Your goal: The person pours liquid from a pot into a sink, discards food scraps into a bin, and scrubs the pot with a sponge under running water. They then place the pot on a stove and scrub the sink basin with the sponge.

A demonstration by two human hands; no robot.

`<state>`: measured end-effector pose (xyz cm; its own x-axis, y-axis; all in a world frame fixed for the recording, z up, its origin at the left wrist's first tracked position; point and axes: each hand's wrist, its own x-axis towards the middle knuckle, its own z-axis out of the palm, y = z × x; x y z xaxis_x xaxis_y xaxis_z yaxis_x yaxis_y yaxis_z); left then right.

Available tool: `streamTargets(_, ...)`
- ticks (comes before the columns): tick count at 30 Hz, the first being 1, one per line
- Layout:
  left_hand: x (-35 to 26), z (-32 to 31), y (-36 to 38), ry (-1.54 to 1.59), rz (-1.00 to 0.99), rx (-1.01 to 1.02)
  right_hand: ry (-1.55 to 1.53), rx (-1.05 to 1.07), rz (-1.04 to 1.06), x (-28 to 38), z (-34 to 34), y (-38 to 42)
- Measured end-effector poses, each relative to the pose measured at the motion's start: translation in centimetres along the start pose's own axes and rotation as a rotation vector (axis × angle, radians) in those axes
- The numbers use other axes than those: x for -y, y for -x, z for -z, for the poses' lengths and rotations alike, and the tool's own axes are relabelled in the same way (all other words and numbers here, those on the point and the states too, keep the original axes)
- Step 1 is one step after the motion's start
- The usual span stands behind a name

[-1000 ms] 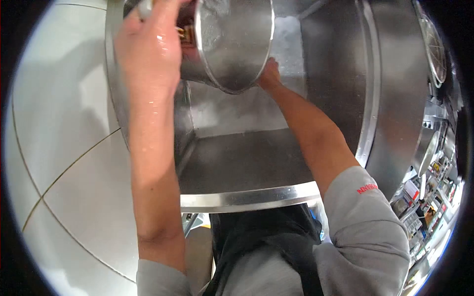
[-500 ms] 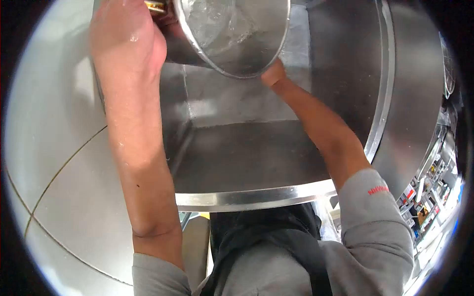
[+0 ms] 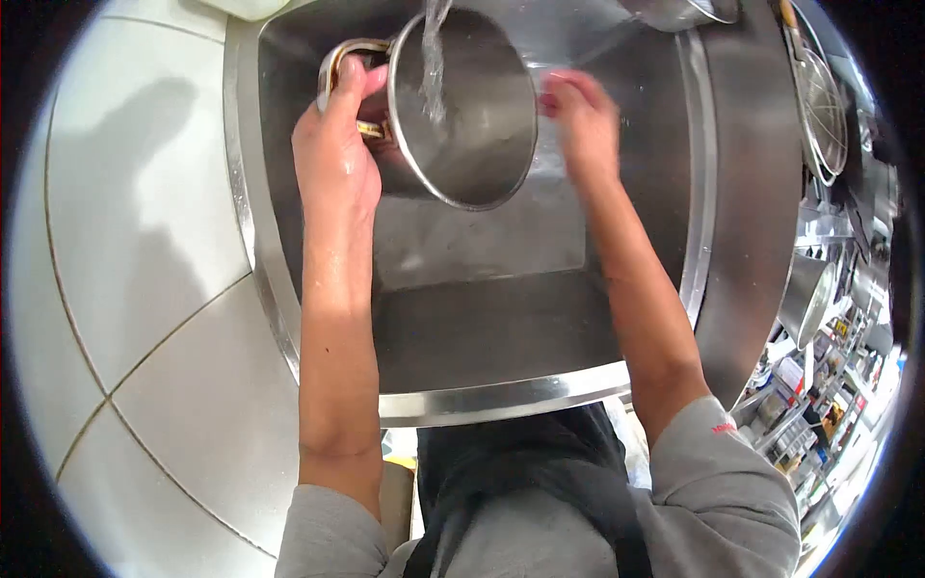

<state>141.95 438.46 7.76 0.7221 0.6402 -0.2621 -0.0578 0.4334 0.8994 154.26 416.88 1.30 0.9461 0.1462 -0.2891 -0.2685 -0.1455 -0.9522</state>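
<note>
A stainless steel pot [image 3: 467, 159] is tilted over the sink [image 3: 482, 328], its mouth facing me. My left hand [image 3: 337, 159] grips the pot's loop handle [image 3: 358, 46] on the left side. Running water [image 3: 433, 67] falls from above into the pot. Just off the pot's right rim is my right hand [image 3: 586, 120], with its fingers curled in. Motion smears it a little, and whatever may be in its fingers is hidden.
Another metal vessel [image 3: 679, 12] shows at the sink's far right corner. On the right hang a round strainer [image 3: 821, 116] and a metal bowl-like vessel [image 3: 807, 297]. White tiles [image 3: 183, 385] lie to the left, and part of a pale container [image 3: 246, 8] stands top left.
The pot has come lower in view, and the water stream into it now shows. My right hand has gone from beneath the pot's rim up to its right side. The view has shifted.
</note>
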Motion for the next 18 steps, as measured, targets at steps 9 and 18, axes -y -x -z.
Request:
streamTargets(9, -1.7, 0.0, 2.3, 0.021, 0.025, 0.001, 0.469, 0.851, 0.195, -0.1, -16.0, 3.0)
streamTargets(18, -1.6, -3.2, 4.2, -0.004, -0.114, -0.082, 0.752, 0.566, -0.007, -6.5, -13.4, 3.3)
